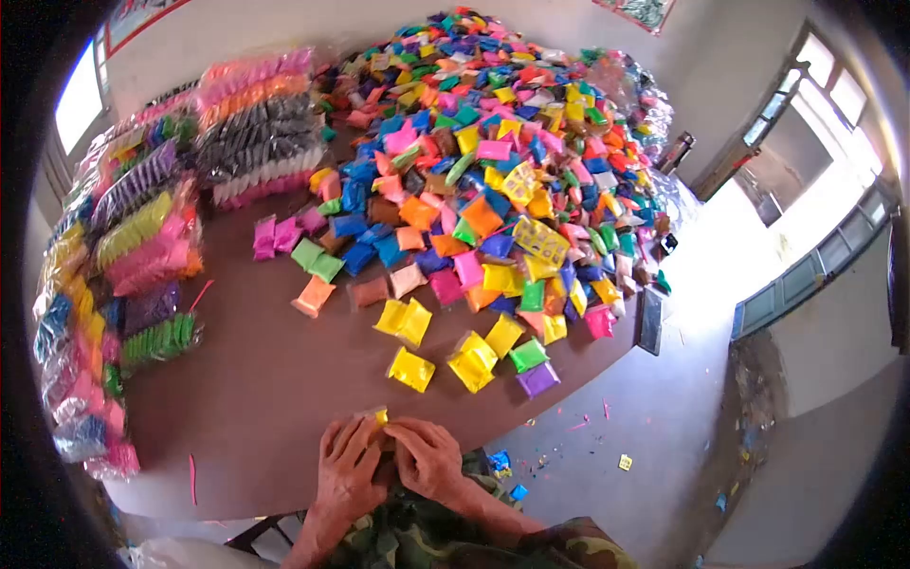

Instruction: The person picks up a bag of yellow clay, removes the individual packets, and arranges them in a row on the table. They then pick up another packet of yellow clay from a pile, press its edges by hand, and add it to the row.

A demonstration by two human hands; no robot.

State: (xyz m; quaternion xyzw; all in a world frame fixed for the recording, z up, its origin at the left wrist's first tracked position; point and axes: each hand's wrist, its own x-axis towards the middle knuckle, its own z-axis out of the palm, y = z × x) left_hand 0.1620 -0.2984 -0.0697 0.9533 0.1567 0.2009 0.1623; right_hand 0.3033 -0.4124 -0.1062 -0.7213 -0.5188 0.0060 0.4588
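At the table's near edge, my left hand (349, 468) and my right hand (428, 458) are close together, fingers bent inward. Between their fingertips shows a small yellow packet (381, 416), mostly covered by the fingers. Both hands appear to pinch it. Just beyond them lie a single yellow packet (411, 370), a yellow pair (404, 321) and a yellow stack (472, 362). To the right of these are a green packet (529, 356) and a purple packet (539, 380).
A large heap of coloured packets (493, 149) covers the back of the brown table (256, 379). Bagged bundles (261, 133) stand at the left. A pink strip (193, 479) lies near the front left edge. Scraps dot the floor (645, 408) at the right.
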